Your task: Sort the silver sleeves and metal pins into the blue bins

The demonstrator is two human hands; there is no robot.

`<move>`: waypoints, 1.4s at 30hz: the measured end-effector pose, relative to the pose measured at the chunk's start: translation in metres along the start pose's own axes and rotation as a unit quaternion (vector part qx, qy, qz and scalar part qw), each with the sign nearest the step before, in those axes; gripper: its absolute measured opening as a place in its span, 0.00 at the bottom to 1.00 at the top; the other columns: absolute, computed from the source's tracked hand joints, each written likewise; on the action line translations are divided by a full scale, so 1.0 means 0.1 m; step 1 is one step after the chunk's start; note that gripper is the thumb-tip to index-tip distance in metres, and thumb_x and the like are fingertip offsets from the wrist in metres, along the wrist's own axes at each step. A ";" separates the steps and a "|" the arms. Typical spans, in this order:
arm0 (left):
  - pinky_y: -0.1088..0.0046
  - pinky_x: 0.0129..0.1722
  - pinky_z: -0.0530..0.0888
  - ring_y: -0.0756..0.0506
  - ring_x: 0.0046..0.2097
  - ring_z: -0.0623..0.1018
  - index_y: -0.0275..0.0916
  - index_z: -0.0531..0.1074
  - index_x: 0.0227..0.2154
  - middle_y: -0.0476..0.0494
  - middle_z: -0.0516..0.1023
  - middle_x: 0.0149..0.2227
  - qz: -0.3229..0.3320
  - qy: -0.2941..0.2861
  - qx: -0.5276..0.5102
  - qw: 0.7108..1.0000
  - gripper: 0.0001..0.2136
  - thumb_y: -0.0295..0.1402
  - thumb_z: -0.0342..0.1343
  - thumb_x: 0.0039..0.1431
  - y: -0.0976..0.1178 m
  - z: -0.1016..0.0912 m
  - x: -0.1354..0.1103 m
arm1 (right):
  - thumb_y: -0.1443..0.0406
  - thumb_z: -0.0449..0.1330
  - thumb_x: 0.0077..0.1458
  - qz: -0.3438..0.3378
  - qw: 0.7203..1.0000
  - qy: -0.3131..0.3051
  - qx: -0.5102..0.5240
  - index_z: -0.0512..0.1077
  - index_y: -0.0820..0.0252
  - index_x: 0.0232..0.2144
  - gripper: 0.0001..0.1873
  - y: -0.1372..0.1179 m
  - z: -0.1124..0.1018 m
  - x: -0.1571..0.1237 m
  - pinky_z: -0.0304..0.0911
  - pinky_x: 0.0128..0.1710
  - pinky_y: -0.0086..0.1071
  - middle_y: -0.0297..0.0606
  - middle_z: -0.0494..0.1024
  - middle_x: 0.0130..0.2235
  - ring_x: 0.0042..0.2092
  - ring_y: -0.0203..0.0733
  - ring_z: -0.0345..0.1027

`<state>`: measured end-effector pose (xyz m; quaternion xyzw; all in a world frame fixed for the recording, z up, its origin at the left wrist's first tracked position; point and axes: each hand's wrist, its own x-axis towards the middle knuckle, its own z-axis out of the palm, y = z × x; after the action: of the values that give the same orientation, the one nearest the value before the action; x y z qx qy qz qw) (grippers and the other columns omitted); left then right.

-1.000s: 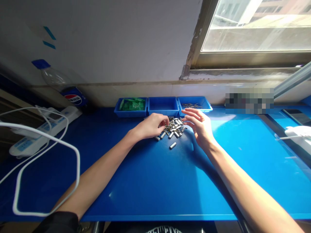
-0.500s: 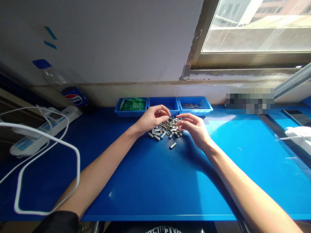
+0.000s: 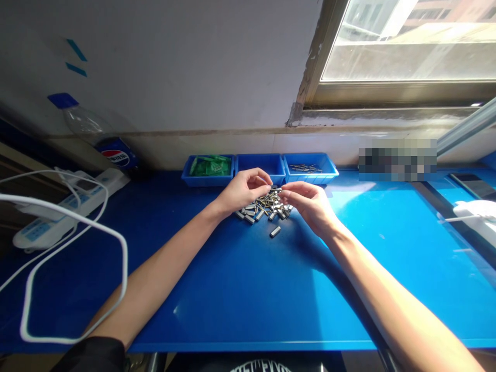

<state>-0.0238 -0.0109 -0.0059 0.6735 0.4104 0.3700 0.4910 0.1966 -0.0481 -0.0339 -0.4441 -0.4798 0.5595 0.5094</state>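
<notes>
Over a pile of small metal pieces (image 3: 260, 214), some short silver-grey blocks and some thin brass-coloured pins, my two hands nearly meet at the fingertips. My left hand (image 3: 248, 190) is closed in a pinch, thumb against forefinger. Just to its right, my right hand (image 3: 307, 199) also pinches, thumb and forefinger together. A small dark piece seems to lie between the fingertips, too small to name. One silver-grey block (image 3: 275, 232) lies apart from the pile, nearer to me. Part of the pile is hidden behind my fingers.
Three joined blue bins stand behind the hands: a left bin (image 3: 209, 181) with green pieces, a middle bin (image 3: 260, 159), and a right bin (image 3: 312, 179) with thin pins. A cola bottle (image 3: 116, 155), power strip (image 3: 39, 230) and white cable (image 3: 124, 258) are at left; a phone (image 3: 473, 185) lies right.
My right hand's thumb and forefinger have come together into a tighter pinch. My left hand keeps its pinch in nearly the same place. The whole view has shifted slightly.
</notes>
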 end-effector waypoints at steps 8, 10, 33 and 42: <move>0.72 0.37 0.74 0.44 0.37 0.82 0.39 0.81 0.36 0.45 0.85 0.34 0.046 -0.082 0.268 0.959 0.06 0.29 0.66 0.53 -0.07 -0.07 -0.06 | 0.54 0.78 0.54 -0.114 0.983 0.139 -0.036 0.81 0.46 0.52 0.24 0.07 -0.15 0.10 0.73 0.65 0.59 0.42 0.86 0.57 0.57 0.57 0.83; 0.73 0.35 0.73 0.44 0.35 0.82 0.40 0.81 0.35 0.46 0.85 0.34 0.041 -0.085 0.297 0.950 0.06 0.28 0.65 0.52 -0.08 -0.05 -0.08 | 0.54 0.78 0.54 -0.114 0.984 0.134 -0.034 0.79 0.44 0.55 0.27 0.08 -0.18 0.12 0.73 0.66 0.58 0.41 0.84 0.62 0.59 0.57 0.82; 0.71 0.40 0.73 0.44 0.38 0.81 0.38 0.78 0.42 0.42 0.83 0.38 0.109 -0.117 0.276 0.948 0.07 0.26 0.55 0.68 -0.06 -0.08 -0.03 | 0.52 0.73 0.58 -0.078 0.990 0.086 -0.080 0.80 0.45 0.47 0.16 0.06 -0.18 0.08 0.79 0.53 0.60 0.44 0.86 0.53 0.45 0.58 0.82; 0.73 0.34 0.67 0.43 0.36 0.81 0.41 0.78 0.34 0.45 0.84 0.34 0.083 -0.158 0.352 0.919 0.08 0.21 0.62 0.55 -0.10 -0.04 -0.06 | 0.54 0.72 0.58 -0.062 0.992 0.084 -0.077 0.80 0.46 0.46 0.15 0.06 -0.18 0.09 0.79 0.53 0.61 0.45 0.87 0.50 0.42 0.56 0.81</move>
<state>-0.0317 -0.0135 -0.0153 0.8843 0.3737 0.1296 0.2480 0.2125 -0.0381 -0.0425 -0.4967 -0.5033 0.4490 0.5463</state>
